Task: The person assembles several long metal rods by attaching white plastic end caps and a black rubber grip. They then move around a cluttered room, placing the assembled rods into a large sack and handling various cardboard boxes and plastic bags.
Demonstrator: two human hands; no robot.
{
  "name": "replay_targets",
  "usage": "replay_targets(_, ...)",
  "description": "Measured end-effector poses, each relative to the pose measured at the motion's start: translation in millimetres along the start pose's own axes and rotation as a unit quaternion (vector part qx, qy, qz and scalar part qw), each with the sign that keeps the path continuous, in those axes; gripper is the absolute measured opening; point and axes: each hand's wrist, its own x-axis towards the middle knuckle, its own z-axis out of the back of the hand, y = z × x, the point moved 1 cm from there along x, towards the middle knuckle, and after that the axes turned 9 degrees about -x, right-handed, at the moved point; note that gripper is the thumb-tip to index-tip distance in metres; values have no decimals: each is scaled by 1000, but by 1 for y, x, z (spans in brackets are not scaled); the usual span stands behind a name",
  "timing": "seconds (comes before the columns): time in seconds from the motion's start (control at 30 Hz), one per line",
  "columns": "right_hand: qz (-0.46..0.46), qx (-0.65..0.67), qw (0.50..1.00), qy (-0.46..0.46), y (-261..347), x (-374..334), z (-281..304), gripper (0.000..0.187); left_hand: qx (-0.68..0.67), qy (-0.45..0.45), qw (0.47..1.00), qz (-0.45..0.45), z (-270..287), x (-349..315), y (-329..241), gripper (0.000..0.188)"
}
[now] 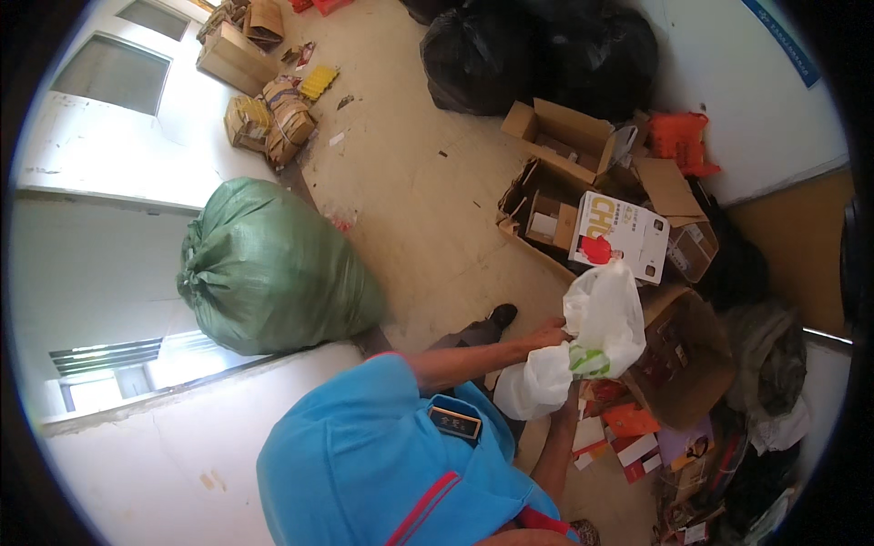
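A crumpled white plastic bag (610, 314) with a green print hangs in front of me between my two hands. My left hand (549, 335) is closed on its near side, the fingers pinching the thin plastic. From below, my right hand (571, 397) reaches the bag's lower part and grips it, though its fingers are mostly hidden by the plastic. Behind the bag lies a white printed carton (619, 237) with a red picture. An open brown cardboard box (706, 364) stands just right of the bag, with scraps inside.
Several opened cardboard boxes (564, 141) crowd the right side, below large black bags (492, 59). Flattened red and white packaging (628, 423) litters the floor near my right arm. A bulging green sack (278, 264) stands at left; bundled cardboard (289, 118) lies beyond it.
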Motion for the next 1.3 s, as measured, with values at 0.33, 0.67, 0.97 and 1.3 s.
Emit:
replay_targets(0.33, 95, 20, 988, -120, 37, -25, 3, 46, 178, 137, 962, -156, -10, -58, -61, 36)
replay_targets(0.67, 167, 77, 972, -145, 56, -65, 53, 45, 345, 389, 853, -47, -101, -62, 27, 44)
replay_targets(0.97, 179, 179, 956, -145, 40, -154, 144, 45, 357, 329, 868, -104, -227, -74, 121, 44)
replay_targets(1.3, 141, 75, 947, -279, -43, -220, 257, 56, 252, 313, 913, -65, -293, -80, 143, 44)
